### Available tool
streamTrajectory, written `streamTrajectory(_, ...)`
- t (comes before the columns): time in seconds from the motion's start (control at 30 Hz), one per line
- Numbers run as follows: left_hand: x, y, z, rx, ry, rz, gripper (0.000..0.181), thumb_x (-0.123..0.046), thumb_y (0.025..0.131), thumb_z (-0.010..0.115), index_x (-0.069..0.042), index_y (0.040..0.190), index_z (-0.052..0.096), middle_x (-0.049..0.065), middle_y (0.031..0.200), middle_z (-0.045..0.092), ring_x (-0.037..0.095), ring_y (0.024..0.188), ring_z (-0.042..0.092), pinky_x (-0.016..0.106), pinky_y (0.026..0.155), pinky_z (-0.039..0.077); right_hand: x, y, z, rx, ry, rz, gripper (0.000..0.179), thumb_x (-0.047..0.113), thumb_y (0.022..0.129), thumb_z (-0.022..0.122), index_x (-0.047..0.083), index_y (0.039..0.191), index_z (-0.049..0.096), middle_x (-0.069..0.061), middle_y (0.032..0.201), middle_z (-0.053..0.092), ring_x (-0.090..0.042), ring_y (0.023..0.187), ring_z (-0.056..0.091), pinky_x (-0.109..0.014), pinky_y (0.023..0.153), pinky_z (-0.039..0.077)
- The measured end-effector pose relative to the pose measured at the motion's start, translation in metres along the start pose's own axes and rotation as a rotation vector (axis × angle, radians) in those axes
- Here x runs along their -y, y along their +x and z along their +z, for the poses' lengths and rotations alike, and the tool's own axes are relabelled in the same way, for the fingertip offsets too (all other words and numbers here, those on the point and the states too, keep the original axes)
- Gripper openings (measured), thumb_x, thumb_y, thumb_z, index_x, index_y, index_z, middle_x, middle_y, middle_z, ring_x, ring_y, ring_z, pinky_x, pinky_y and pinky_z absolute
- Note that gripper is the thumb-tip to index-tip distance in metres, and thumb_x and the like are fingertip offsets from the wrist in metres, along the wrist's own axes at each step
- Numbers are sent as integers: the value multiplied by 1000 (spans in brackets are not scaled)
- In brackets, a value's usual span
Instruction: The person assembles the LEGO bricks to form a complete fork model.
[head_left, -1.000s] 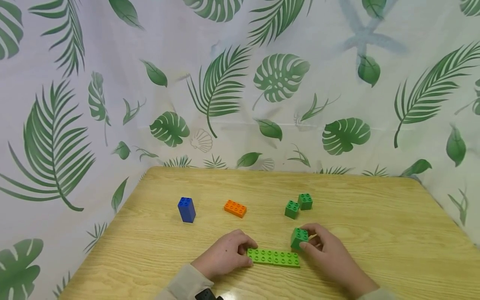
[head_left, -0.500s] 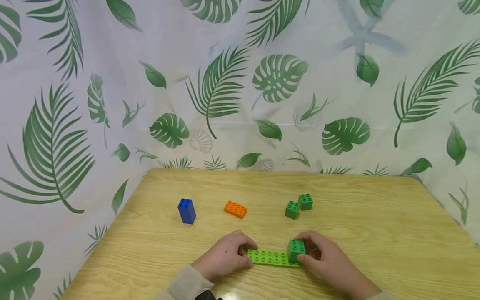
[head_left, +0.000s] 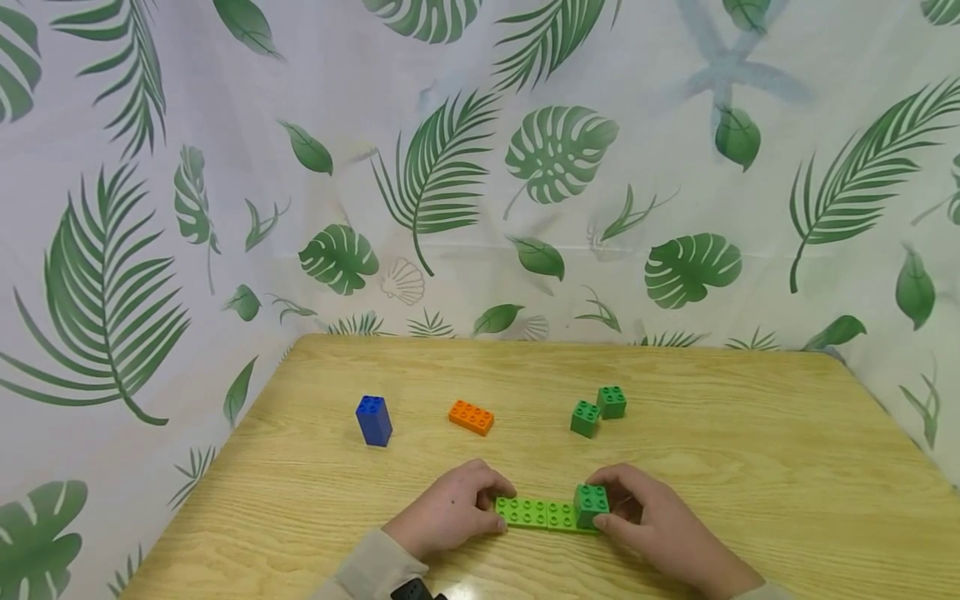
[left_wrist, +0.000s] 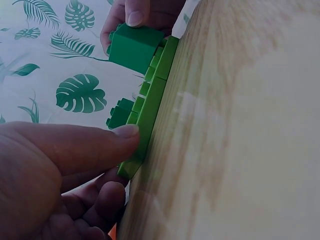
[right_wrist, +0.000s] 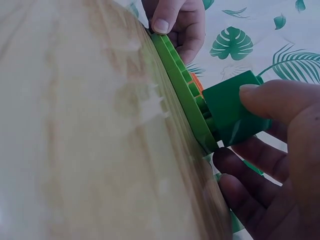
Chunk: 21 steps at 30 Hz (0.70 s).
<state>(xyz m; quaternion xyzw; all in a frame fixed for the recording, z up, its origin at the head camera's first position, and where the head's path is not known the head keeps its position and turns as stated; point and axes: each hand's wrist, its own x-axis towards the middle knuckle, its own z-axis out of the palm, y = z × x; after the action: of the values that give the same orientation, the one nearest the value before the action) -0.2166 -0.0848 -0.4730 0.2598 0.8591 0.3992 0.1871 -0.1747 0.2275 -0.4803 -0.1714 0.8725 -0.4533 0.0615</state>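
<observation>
Two lime-green building-block plates [head_left: 522, 513] lie end to end in a row on the table. My left hand [head_left: 455, 507] pinches the row's left end between thumb and fingers. At the other end my right hand [head_left: 651, 521] grips a dark green block [head_left: 592, 506] between thumb and fingers. The right wrist view shows this green block [right_wrist: 235, 109] over the end studs of the lime plate [right_wrist: 182, 87], at a slight tilt. Seen from the left wrist, my left thumb [left_wrist: 126, 132] presses against the plate's near side. My right fingers partly hide the block's right side.
Beyond the hands stand two small dark green blocks, a nearer one [head_left: 585, 418] and a farther one [head_left: 612, 402]. An orange block [head_left: 471, 417] lies left of them. Farther left a tall blue block [head_left: 373, 421] stands upright. A leaf-patterned curtain [head_left: 480, 167] hangs behind the wooden table [head_left: 750, 433].
My right hand has brought the dark green block left and toward me, down onto the right end of the lime plates. The left hand has stayed in place.
</observation>
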Motion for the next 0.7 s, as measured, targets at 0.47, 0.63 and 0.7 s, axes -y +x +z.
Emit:
streamTrajectory(0.47,-1,-1,2,1,4,1,28,-20,90,78,-21,118,72,-10,97,57,8,84,54,27,76,46,-2,-1,-1,35,-19,-22,36,40,93,74,22,122,63,4,111,64,-11,95,63,-28,77,53)
streamTrajectory(0.63,-1,0,1,-1,4,-11,28,-19,91,78,-22,118,72,-10,97,57,8,84,54,27,76,47,2,2,0,21,-79,12,35,43,93,73,23,120,64,8,109,65,-9,95,63,-27,79,53)
streamTrajectory(0.7,-1,1,0,-1,6,-20,27,-20,91,77,-23,118,72,-10,98,57,8,84,54,27,76,46,4,3,0,17,-104,15,34,44,93,73,23,119,65,10,108,65,-8,95,63,-27,79,53)
